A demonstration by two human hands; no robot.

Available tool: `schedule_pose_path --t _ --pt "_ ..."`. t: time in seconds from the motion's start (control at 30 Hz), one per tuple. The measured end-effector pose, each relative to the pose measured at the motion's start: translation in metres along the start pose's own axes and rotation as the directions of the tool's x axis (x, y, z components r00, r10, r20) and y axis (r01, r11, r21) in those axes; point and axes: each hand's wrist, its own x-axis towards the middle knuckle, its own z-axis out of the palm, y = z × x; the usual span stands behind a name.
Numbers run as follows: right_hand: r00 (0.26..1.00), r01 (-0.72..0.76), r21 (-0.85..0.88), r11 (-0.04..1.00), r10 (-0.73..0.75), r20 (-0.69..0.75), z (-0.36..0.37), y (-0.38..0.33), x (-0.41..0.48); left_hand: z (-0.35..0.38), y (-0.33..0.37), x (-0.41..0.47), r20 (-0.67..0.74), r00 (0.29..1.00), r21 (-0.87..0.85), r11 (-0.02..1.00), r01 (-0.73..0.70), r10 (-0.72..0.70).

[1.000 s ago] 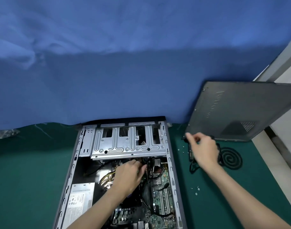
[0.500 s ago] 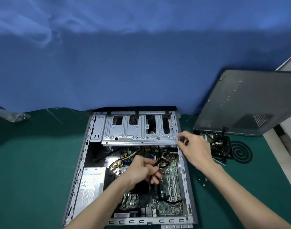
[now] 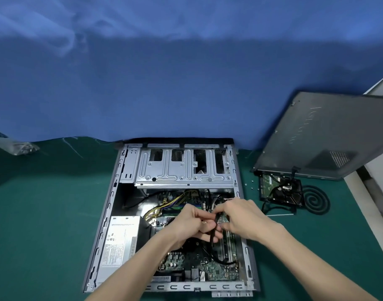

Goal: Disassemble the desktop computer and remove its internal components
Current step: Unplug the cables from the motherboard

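left hand [image 3: 192,227] + right hand [image 3: 242,220] | pinch black cable [image 3: 213,242] | above motherboard [image 3: 208,266]

L hand [image 3: 192,224], R hand [image 3: 245,220] hide cable [image 3: 212,237] end, mobo [image 3: 208,272] middle; side panel [image 3: 327,137] cut off at edge.

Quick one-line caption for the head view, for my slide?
Left hand and right hand grip a black cable over the motherboard in the open case.
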Motion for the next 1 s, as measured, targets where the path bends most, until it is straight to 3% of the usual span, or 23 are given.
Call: schedule_pose_path --t 0.07,0.13,0.17,0.23,0.33,0.5,0.63,0.73,0.8,0.9,1.0 --pt "0.998 0.024 -0.024 0.999 -0.026 -0.059 0.002 0.0 -0.003 -0.003 0.001 0.003 -0.005 1.0 0.089 0.996 -0.01 0.01" --pt "0.994 0.042 -0.051 0.998 -0.046 -0.094 0.006 0.003 -0.006 -0.005 0.0 0.011 -0.131 0.987 0.388 0.921 -0.033 0.091" --pt "0.993 0.052 -0.063 0.997 -0.058 -0.101 0.008 0.004 -0.008 -0.007 0.0 0.018 -0.193 0.962 0.62 0.784 -0.033 0.193" --pt "0.992 0.076 -0.095 0.993 -0.085 -0.098 0.012 0.008 -0.011 -0.005 -0.002 0.031 -0.131 0.92 0.916 0.401 -0.031 0.37" --pt "0.988 0.122 -0.125 0.985 -0.132 -0.075 0.014 0.009 -0.011 0.001 -0.009 0.05 0.062 0.917 0.997 0.025 -0.078 0.394" --pt "0.983 0.146 -0.098 0.984 -0.155 -0.096 0.014 0.011 -0.009 -0.007 -0.021 0.063 0.077 0.941 0.95 -0.31 0.031 0.33" --pt "0.967 0.123 -0.056 0.991 -0.133 -0.216 0.019 0.019 -0.014 -0.012 -0.031 0.06 0.1 0.919 0.931 -0.361 0.049 0.382" --pt "0.911 0.098 0.157 0.983 -0.025 -0.413 0.02 0.026 -0.012 -0.013 -0.033 0.062 0.1 0.906 0.937 -0.345 0.053 0.411" --pt "0.881 0.064 0.334 0.94 0.103 -0.461 0.02 0.03 -0.006 -0.014 -0.033 0.065 0.103 0.899 0.945 -0.324 0.046 0.426" --pt "0.861 0.036 0.532 0.846 0.244 -0.446 0.015 0.034 0.006 -0.015 -0.032 0.073 0.067 0.889 0.969 -0.243 0.051 0.454" --pt "0.823 0.005 0.479 0.878 0.268 -0.5 0.009 0.036 0.019 -0.011 -0.02 0.084 -0.045 0.876 0.993 -0.077 0.093 0.48"
